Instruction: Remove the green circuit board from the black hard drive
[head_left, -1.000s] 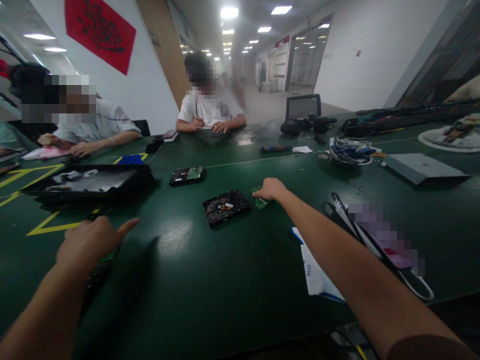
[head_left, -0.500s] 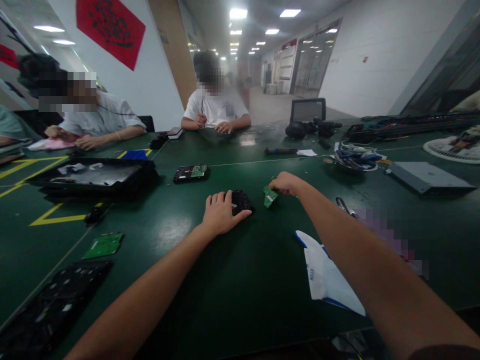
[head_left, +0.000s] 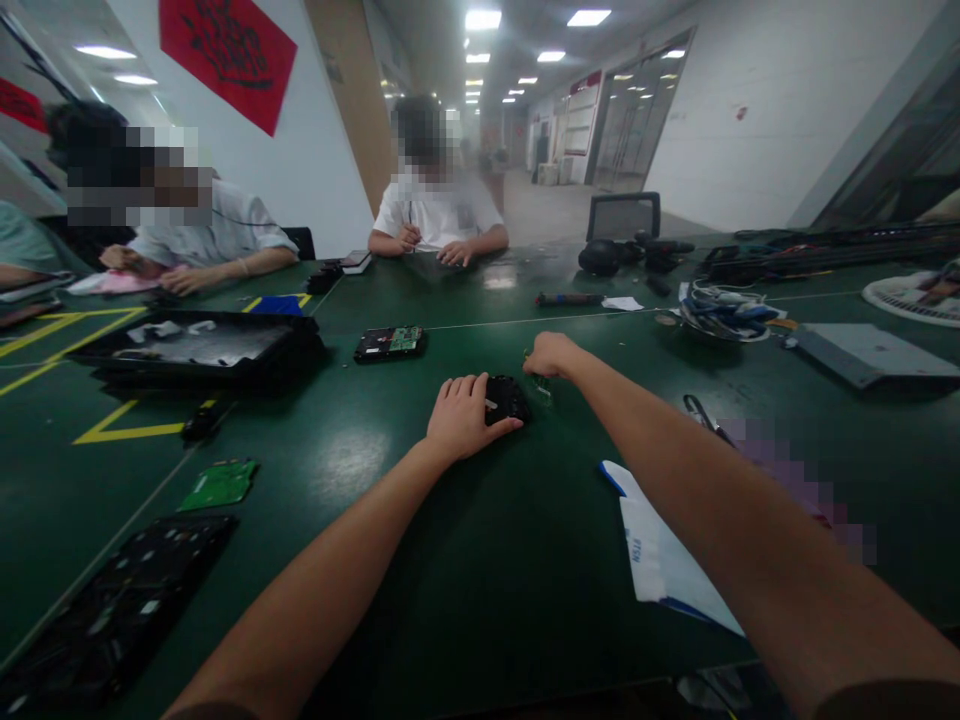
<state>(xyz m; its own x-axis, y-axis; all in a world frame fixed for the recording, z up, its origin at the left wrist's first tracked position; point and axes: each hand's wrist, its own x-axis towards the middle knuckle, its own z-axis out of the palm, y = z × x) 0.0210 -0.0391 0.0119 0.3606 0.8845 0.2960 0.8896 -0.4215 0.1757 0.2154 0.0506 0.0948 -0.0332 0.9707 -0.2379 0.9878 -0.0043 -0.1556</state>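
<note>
My left hand [head_left: 463, 418] lies over a black hard drive [head_left: 508, 399] on the green table [head_left: 465, 560], fingers curled on its near side and gripping it. My right hand [head_left: 550, 354] is closed just right of the drive's far corner, pinching a small green circuit board [head_left: 541, 384] that is mostly hidden under the hand. A second hard drive [head_left: 390, 342], with its green board facing up, lies further back to the left.
A black tray [head_left: 199, 350] sits at the left, a green circuit board [head_left: 221, 483] and a dark panel [head_left: 112, 610] lie near left. A white paper [head_left: 660, 560] lies under my right arm. Cables, tools and a grey box are at the right. Two people sit across.
My left hand went from the left part of the table to the black hard drive and settled on it. My right hand lifted the small green board and brought it close to the drive.
</note>
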